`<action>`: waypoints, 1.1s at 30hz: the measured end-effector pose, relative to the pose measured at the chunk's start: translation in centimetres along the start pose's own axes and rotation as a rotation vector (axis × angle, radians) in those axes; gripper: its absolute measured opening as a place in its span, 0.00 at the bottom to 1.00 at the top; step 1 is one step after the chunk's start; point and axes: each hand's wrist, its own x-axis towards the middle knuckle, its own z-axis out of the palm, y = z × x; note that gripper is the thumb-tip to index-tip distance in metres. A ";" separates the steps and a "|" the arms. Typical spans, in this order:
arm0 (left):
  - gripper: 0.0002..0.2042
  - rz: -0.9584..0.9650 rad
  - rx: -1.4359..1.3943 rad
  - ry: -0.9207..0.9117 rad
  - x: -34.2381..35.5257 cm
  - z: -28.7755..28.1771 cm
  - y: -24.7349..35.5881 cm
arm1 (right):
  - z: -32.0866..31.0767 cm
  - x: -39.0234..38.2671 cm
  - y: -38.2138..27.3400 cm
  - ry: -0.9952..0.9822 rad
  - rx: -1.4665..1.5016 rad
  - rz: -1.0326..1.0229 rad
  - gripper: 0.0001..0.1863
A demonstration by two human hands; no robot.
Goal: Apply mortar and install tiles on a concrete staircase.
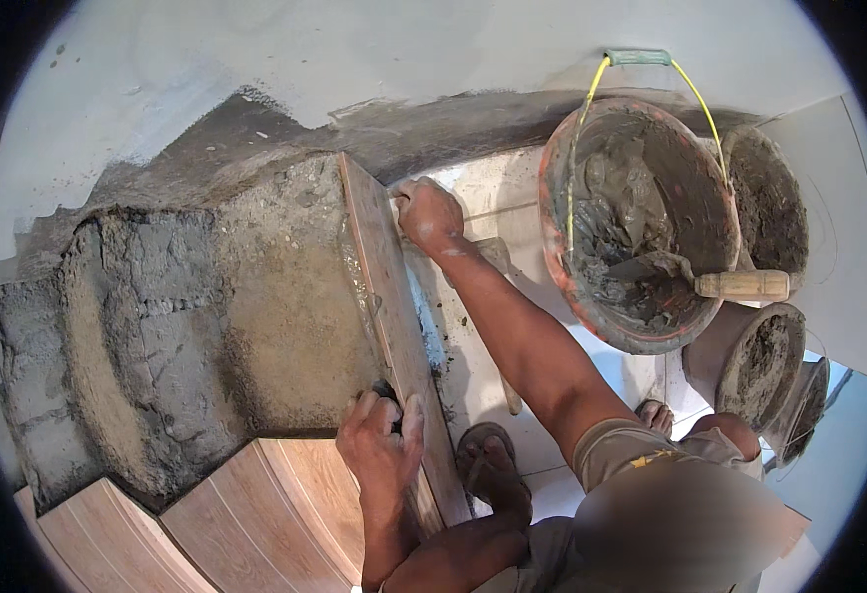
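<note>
Wood-look plank (404,316) stands on edge beside sandy bed (290,306); left hand (382,440) closes round small dark object (384,389) at plank; right hand (428,212) curls fingers at far end, grip unclear; uneven push could tilt plank, leaving gaps behind

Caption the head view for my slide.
Left hand and right hand at a wood-look tile edging a sandy step, mortar bucket nearby.

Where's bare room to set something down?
Bare: the brown wood-grain tiles bordered by your left forearm and the rough grey mortar; also a small white floor-tile patch between your right hand and the round, orange-rimmed mortar bucket. Crowded: right of that bucket, where grey, mortar-crusted containers cluster.
</note>
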 end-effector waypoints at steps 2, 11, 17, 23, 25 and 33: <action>0.17 0.003 0.001 0.028 0.0 0.1 -0.1 | 0.5 0.0 -0.4 0.019 -0.115 -0.028 0.12; 0.16 0.041 0.018 0.078 0.3 -0.6 0.5 | -0.5 -0.4 -0.5 -0.109 -0.307 -0.064 0.11; 0.16 0.016 -0.049 0.065 -0.4 -1.0 -0.4 | -3.1 -1.8 -1.2 -0.036 -0.417 0.048 0.15; 0.15 -0.011 -0.112 0.010 -0.3 -1.0 -0.3 | -5.7 -4.0 -2.3 0.298 -0.074 -0.117 0.12; 0.15 -0.013 -0.108 0.019 -0.5 -0.9 -0.8 | -6.3 -5.1 -6.2 0.346 0.255 -0.304 0.10; 0.14 -0.004 -0.140 0.026 -0.8 -0.3 -1.0 | -8.5 -6.2 -14.6 0.164 0.103 -0.289 0.11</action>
